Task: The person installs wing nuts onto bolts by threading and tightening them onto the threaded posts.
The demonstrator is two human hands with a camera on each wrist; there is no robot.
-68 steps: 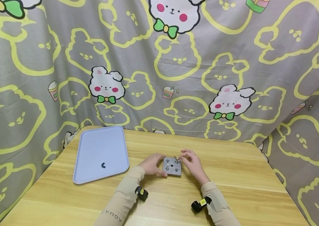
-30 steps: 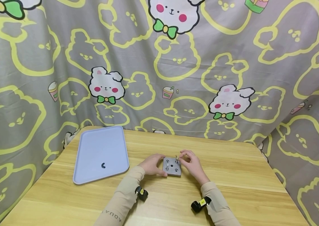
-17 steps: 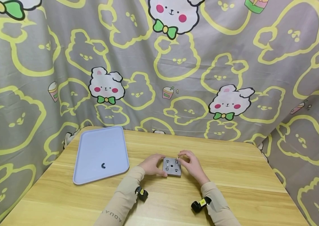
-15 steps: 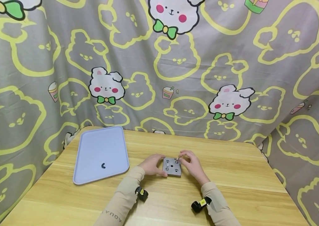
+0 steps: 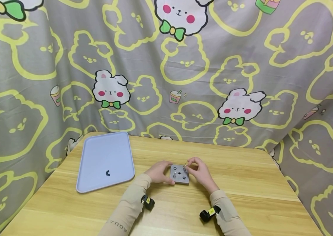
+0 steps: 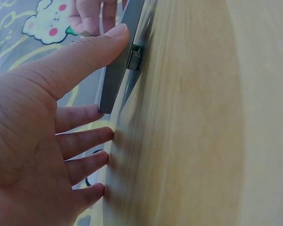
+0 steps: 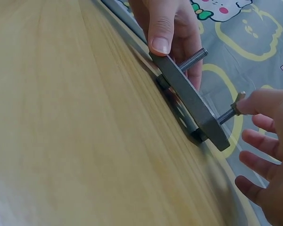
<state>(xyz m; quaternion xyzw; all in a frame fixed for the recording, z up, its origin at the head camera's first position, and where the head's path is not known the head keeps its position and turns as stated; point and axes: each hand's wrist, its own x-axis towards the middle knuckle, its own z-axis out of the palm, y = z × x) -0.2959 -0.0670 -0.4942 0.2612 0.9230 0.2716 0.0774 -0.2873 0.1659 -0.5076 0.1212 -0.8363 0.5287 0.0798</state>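
My left hand (image 5: 158, 172) grips the left side of a square grey metal plate (image 5: 180, 180) with several holes, its thumb on the near edge. Two threaded bolts pass up through the plate; the right wrist view shows their heads beneath it. The left bolt (image 7: 193, 60) has a bare thread. Near the top of the other bolt (image 7: 225, 116) sits a brass-coloured wing nut (image 7: 238, 102). Thumb and index finger of my right hand (image 5: 200, 171) pinch this wing nut, the other fingers loosely spread. In the left wrist view the plate hides both bolt shafts.
A pale blue tray (image 5: 107, 150) lies at the left of the wooden table (image 5: 243, 183), holding a small black curved piece (image 5: 107, 173). A patterned curtain (image 5: 195, 114) hangs behind and on both sides. Each forearm wears a black wrist camera (image 5: 148, 202).
My right fingers have shifted around the wing nut, and its wings have changed angle on the bolt. The left hand and the plate have stayed in place.
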